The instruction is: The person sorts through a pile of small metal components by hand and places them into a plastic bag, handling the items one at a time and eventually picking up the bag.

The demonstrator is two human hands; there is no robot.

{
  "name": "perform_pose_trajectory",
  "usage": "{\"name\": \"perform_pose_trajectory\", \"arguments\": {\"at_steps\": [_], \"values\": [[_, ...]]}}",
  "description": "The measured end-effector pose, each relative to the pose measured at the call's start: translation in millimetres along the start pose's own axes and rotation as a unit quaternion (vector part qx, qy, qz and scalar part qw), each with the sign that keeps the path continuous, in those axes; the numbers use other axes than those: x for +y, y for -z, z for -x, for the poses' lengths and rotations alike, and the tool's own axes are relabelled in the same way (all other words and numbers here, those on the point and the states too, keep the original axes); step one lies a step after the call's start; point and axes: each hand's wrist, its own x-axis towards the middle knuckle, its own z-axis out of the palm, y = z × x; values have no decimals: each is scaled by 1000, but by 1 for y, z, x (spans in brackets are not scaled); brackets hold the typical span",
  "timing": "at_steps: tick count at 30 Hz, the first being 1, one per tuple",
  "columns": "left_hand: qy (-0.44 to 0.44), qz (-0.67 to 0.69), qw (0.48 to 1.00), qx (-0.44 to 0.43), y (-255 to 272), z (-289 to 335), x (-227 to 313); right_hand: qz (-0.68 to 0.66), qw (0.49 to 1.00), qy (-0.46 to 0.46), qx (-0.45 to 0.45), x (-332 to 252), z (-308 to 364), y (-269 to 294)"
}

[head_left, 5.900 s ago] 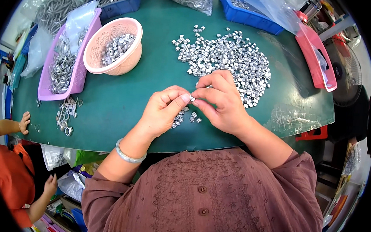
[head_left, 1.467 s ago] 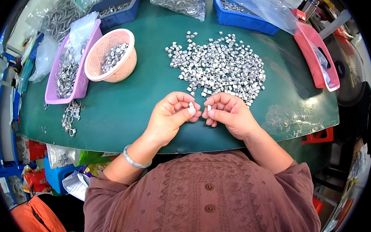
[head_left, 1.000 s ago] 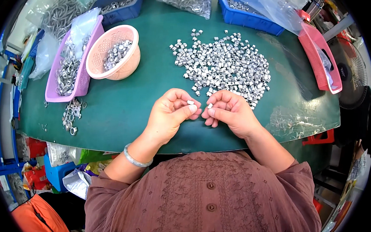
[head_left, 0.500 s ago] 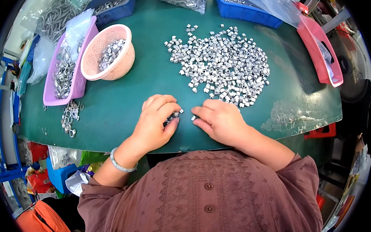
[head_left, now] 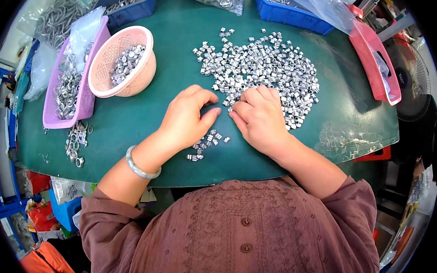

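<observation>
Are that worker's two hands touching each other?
Apart: the head view shows a strip of green tabletop between the fingertips of the left hand and the right hand.

Bright light leaves pale glare on the glossy green tabletop (head_left: 180,68); straight edges bend toward the black rim.

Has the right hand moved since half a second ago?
Yes: the right hand has moved forward, away from the near edge of the green table, to the large pile of metal pieces.
</observation>
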Motion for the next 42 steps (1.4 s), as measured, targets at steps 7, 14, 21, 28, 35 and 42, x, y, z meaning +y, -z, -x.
{"name": "perform_pose_trajectory", "arguments": {"at_steps": [7, 14, 21, 28, 35, 42], "values": [[14, 5, 999, -37, -8, -17, 3, -23, 1000, -12, 6, 2, 8, 5], [-30, -31, 999, -23, -9, -16, -1, -50, 998, -38, 12, 0, 11, 9], [-60, -48, 997, -7, -11, -15, 1, -54, 997, -50, 12, 1, 14, 13], [-78, -49, 996, 13, -13, -15, -3, -59, 997, -47, 11, 0, 16, 15], [-18, 40, 999, -27, -8, -12, -3, -78, 996, -39, 4, 0, 17, 16], [-14, 57, 997, -44, -5, -10, -3, -85, 995, -52, 2, -1, 17, 15]]}}
